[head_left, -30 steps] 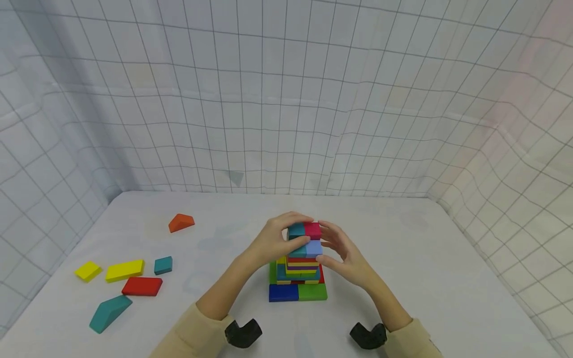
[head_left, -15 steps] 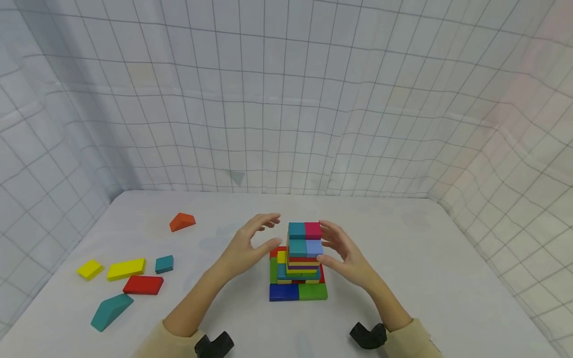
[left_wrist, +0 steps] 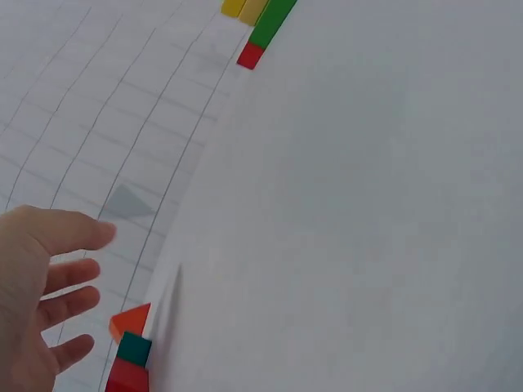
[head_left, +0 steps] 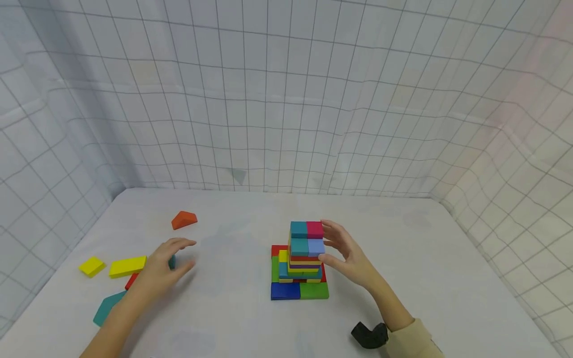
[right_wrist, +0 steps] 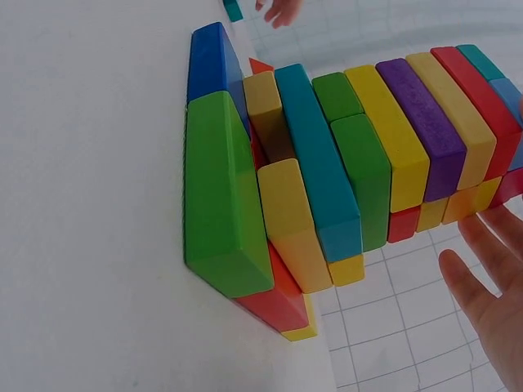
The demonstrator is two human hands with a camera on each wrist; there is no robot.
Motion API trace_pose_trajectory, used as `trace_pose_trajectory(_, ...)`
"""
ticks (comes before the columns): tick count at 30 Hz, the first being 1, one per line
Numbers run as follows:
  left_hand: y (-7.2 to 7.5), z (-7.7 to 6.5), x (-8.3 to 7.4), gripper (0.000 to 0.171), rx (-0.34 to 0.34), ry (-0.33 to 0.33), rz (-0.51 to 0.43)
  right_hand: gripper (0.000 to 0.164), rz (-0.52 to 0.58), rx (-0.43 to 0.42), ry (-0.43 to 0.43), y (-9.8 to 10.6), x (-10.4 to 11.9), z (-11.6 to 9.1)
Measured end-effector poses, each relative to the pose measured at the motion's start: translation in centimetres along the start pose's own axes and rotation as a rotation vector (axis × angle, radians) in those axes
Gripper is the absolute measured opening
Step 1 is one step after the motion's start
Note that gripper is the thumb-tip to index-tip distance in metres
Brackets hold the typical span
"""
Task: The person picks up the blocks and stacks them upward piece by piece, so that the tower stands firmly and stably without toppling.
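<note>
A stepped tower of coloured wooden blocks [head_left: 304, 272] stands at the middle of the table. Its top carries a teal block [head_left: 298, 229] beside a crimson one [head_left: 315, 229]. My right hand [head_left: 351, 258] is at the tower's right side, fingers loosely curved, fingertips right at the upper layers. In the right wrist view, a purple block [right_wrist: 421, 131] lies among the stacked layers. My left hand [head_left: 158, 268] is over the loose blocks on the left, thumb and fingers apart, nothing between them. It partly hides a small teal block [left_wrist: 134, 349] and a red block [left_wrist: 127, 376].
Left of my left hand lie a yellow block [head_left: 128, 267] and a smaller yellow one [head_left: 92, 267]. A teal angled block [head_left: 106, 307] is partly behind my forearm. An orange angled block [head_left: 184, 220] lies farther back. White gridded cloth [head_left: 286, 99] surrounds the table.
My left hand has let go of the tower's top and moved left to the loose blocks. My right hand has stayed beside the tower, which looks the same.
</note>
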State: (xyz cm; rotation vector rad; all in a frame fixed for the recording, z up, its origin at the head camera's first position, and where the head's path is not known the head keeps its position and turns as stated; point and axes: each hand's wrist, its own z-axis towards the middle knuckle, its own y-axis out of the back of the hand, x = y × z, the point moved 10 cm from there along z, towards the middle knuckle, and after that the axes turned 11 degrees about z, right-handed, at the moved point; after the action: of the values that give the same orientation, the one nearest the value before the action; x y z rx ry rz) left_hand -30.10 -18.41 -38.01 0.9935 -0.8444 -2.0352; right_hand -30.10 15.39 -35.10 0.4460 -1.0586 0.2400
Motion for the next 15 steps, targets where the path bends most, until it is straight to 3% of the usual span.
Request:
trace_pose_trajectory(7, 0.6, -1.5, 3.6, 0.040, 0.126, 0.033, 0.124, 0.067, 0.001, -0.002, -0.002, 0.1, -0.5, -0.1)
trace_pose_trajectory(15, 0.3, -1.9, 5.2, 0.031, 0.206, 0.112, 0.110, 0.067, -0.001, 0.010, 0.014, 0.2, -0.8, -0.1)
